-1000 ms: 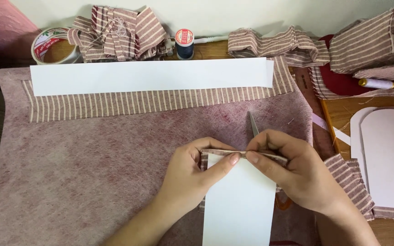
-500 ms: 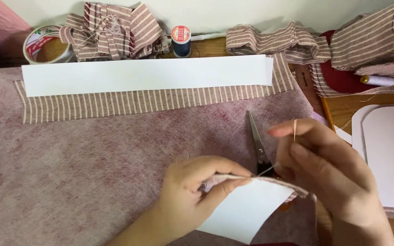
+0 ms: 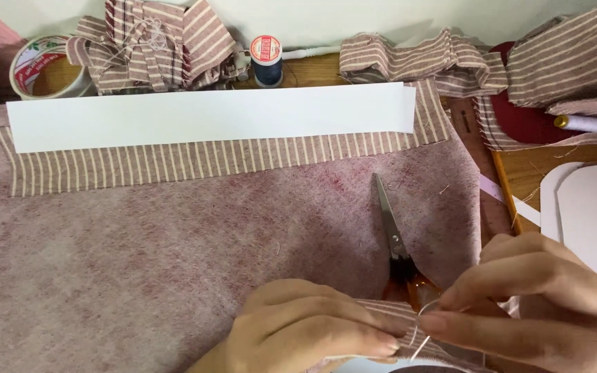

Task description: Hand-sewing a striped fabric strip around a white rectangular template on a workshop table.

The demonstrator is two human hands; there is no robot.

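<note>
My left hand pinches a small piece of red-and-white striped fabric folded over white paper at the bottom edge of the head view. My right hand meets it fingertip to fingertip and holds a thin needle with thread at the fabric's edge. Small scissors lie shut on the mottled pink felt mat just beyond my hands.
A long white paper strip lies on a striped fabric band at the mat's far side. Behind are a tape roll, a dark thread spool, striped fabric heaps, a white spool and white card shapes at right.
My hands have come down toward the bottom edge and closed together on the fabric; the white paper piece has dropped almost out of view. The right hand, raised before, now sits at the fabric edge.
</note>
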